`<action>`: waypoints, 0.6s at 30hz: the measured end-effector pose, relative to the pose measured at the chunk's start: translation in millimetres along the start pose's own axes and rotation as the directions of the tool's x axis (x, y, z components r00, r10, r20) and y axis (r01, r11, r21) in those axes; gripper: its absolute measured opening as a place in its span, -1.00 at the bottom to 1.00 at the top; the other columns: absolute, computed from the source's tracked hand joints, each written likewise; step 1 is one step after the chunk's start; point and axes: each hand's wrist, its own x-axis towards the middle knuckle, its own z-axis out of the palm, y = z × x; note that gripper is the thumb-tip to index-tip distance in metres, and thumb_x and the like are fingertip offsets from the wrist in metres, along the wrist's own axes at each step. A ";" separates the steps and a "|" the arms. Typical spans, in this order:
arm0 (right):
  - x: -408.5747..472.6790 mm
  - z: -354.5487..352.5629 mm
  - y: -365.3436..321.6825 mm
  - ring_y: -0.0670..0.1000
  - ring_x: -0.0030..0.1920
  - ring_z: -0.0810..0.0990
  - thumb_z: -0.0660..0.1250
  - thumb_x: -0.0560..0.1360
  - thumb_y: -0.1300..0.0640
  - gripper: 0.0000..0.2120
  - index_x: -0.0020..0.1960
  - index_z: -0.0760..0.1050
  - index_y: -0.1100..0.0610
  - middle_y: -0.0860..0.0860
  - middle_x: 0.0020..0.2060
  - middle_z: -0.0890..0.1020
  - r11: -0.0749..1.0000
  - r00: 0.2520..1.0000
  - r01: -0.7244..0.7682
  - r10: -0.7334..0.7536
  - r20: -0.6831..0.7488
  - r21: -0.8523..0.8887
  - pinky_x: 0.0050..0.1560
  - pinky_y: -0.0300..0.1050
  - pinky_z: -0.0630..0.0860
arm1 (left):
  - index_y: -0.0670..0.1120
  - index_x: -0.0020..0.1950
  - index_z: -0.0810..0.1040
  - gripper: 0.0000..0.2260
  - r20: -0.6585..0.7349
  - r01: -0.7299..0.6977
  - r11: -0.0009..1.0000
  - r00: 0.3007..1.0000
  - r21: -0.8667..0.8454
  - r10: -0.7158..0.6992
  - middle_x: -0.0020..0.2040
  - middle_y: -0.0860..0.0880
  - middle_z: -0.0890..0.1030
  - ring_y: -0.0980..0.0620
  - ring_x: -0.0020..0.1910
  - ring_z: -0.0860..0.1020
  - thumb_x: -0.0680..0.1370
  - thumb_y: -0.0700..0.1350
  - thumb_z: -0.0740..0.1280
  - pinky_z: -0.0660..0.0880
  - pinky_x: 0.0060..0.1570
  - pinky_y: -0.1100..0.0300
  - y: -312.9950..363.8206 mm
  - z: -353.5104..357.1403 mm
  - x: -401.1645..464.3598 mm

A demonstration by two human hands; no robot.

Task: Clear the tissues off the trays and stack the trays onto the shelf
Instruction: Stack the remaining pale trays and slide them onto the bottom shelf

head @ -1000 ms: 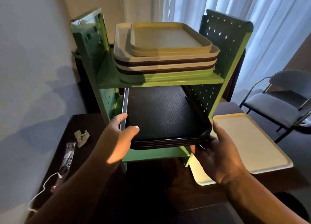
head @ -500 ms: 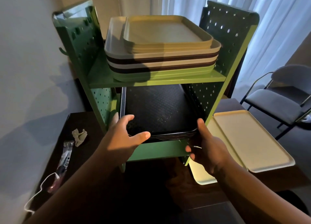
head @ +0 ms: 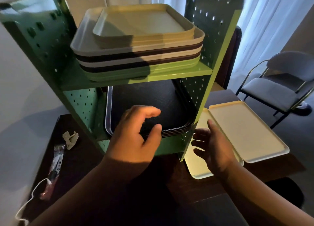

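A green perforated shelf [head: 200, 70] stands on the dark table. Its top level carries a stack of cream, brown, white and green trays [head: 139, 44]. On the lower level lies a stack of black trays [head: 149, 103]. My left hand [head: 134, 137] hovers open just in front of the black stack, fingers apart and holding nothing. My right hand [head: 212, 146] is open at the shelf's right front post, over a pale tray [head: 198, 168] that lies under a cream tray [head: 244, 130] on the table. A crumpled tissue [head: 70, 138] sits on the table left of the shelf.
A plastic wrapper [head: 55, 168] and a white cord [head: 32, 197] lie at the table's left edge. A grey chair [head: 278, 89] stands at the right by the white curtains. A pale wall is on the left.
The black trays have been pushed fully into the lower level. Both hands have let go of them and pulled back, and my right hand has moved right, towards the trays on the table.
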 end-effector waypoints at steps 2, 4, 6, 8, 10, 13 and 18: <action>5.2 -11.9 -1.8 0.11 -0.05 0.60 0.14 0.65 -0.24 -0.46 0.08 0.63 0.21 0.14 -0.03 0.67 1.000 0.994 0.025 -0.025 -0.109 0.000 -0.04 0.06 0.51 | -0.02 0.18 0.58 -0.77 0.141 -0.031 0.994 0.989 -0.100 0.045 0.09 0.12 0.60 0.10 0.14 0.56 0.54 -0.10 0.32 0.49 0.13 0.14 16.0 25.0 -4.5; 12.3 -26.3 -4.4 0.13 0.06 0.62 0.13 0.68 -0.18 -0.51 0.10 0.63 0.20 0.15 0.10 0.67 0.999 0.981 0.049 -0.052 -0.185 -0.021 0.03 0.07 0.53 | 0.01 0.20 0.58 -0.77 0.295 -0.026 0.990 0.953 -0.137 0.066 0.10 0.13 0.60 0.15 0.14 0.54 0.55 -0.13 0.33 0.45 0.13 0.28 24.2 55.1 -9.2; 21.1 -45.7 -7.9 0.15 0.15 0.63 0.12 0.70 -0.13 -0.55 0.11 0.62 0.18 0.15 0.14 0.67 0.997 0.969 0.053 -0.065 -0.237 -0.058 0.09 0.07 0.55 | 0.02 0.22 0.56 -0.75 0.403 0.019 0.989 0.914 -0.149 0.043 0.14 0.15 0.59 0.26 0.16 0.49 0.56 -0.14 0.34 0.38 0.11 0.45 27.6 90.2 -9.1; 34.5 -71.2 -11.8 0.14 0.18 0.61 0.10 0.72 -0.10 -0.59 0.12 0.61 0.15 0.13 0.15 0.66 0.996 0.962 0.034 -0.056 -0.267 -0.088 0.12 0.06 0.55 | 0.01 0.23 0.56 -0.75 0.481 0.108 0.980 0.877 -0.170 -0.013 0.14 0.15 0.59 0.32 0.16 0.46 0.56 -0.15 0.33 0.35 0.10 0.51 28.1 130.4 -1.9; 53.2 -103.0 -16.1 0.11 0.17 0.61 0.11 0.72 -0.09 -0.63 0.09 0.60 0.11 0.10 0.13 0.66 0.992 0.954 0.011 -0.047 -0.295 -0.124 0.13 0.05 0.55 | 0.03 0.25 0.53 -0.75 0.528 0.163 0.974 0.847 -0.158 -0.056 0.16 0.15 0.57 0.31 0.16 0.48 0.57 -0.13 0.31 0.39 0.14 0.46 28.4 176.1 7.9; 88.3 -152.4 -22.4 0.08 0.14 0.61 0.16 0.70 -0.08 -0.70 0.06 0.59 0.05 0.06 0.09 0.66 0.982 0.948 -0.035 -0.027 -0.318 -0.185 0.20 0.08 0.56 | 0.05 0.26 0.48 -0.74 0.557 0.311 0.940 0.809 -0.139 -0.185 0.15 0.13 0.56 0.23 0.14 0.52 0.58 -0.12 0.32 0.48 0.16 0.33 24.4 239.3 24.0; 162.5 -258.1 -40.2 0.06 0.20 0.56 0.27 0.65 0.01 -0.71 0.30 0.57 0.11 0.06 0.22 0.63 0.910 0.938 -0.122 -0.024 -0.345 -0.396 0.26 0.08 0.50 | -0.07 0.38 0.41 -0.62 0.568 0.755 0.655 0.525 0.033 -0.634 0.15 -0.03 0.55 0.04 0.05 0.57 0.56 -0.15 0.32 0.55 0.04 0.11 4.4 365.9 46.0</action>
